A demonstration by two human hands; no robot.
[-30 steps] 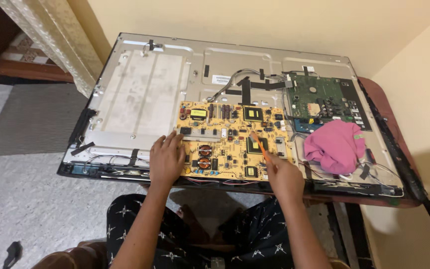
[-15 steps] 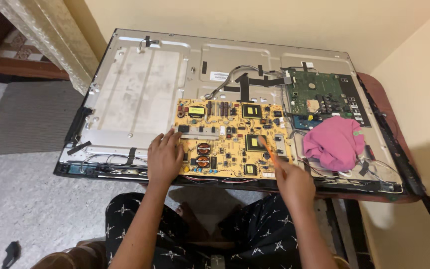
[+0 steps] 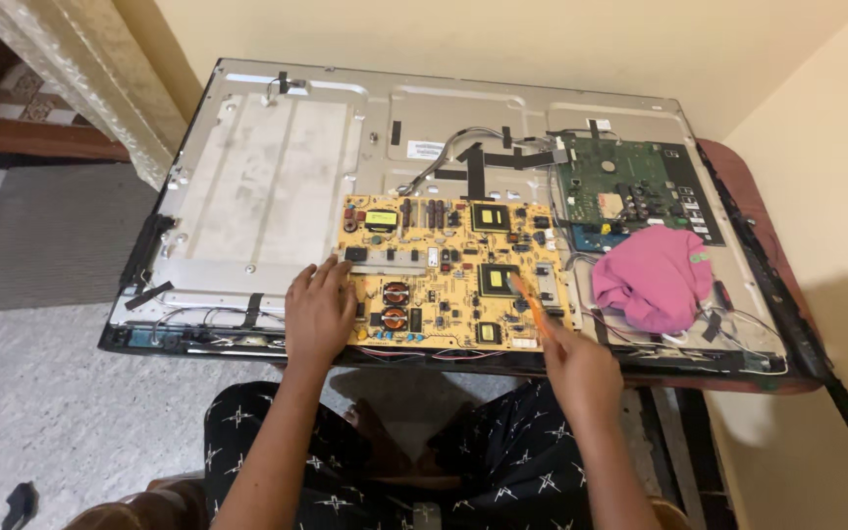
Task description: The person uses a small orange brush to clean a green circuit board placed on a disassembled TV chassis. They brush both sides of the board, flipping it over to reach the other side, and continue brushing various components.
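Observation:
An opened flat-screen television (image 3: 267, 196) lies back side up on a table, its metal panel bare. A yellow circuit board (image 3: 449, 270) sits at its near middle. My left hand (image 3: 318, 312) rests flat on the board's left edge, fingers spread, holding nothing. My right hand (image 3: 579, 368) grips a thin orange tool (image 3: 530, 304) whose tip touches the board's right part. A green circuit board (image 3: 630, 191) lies at the right, joined by black cables (image 3: 483, 157).
A pink cloth (image 3: 655, 275) lies crumpled on the panel below the green board. The red-brown table (image 3: 753, 226) edge shows at right, beside a cream wall. A grey mat (image 3: 41, 236) lies on the floor at left. My knees in dark patterned trousers (image 3: 503, 471) are under the near edge.
The orange tool's tip has shifted slightly on the yellow board. My left hand stays on the board's left edge. The view has moved a little.

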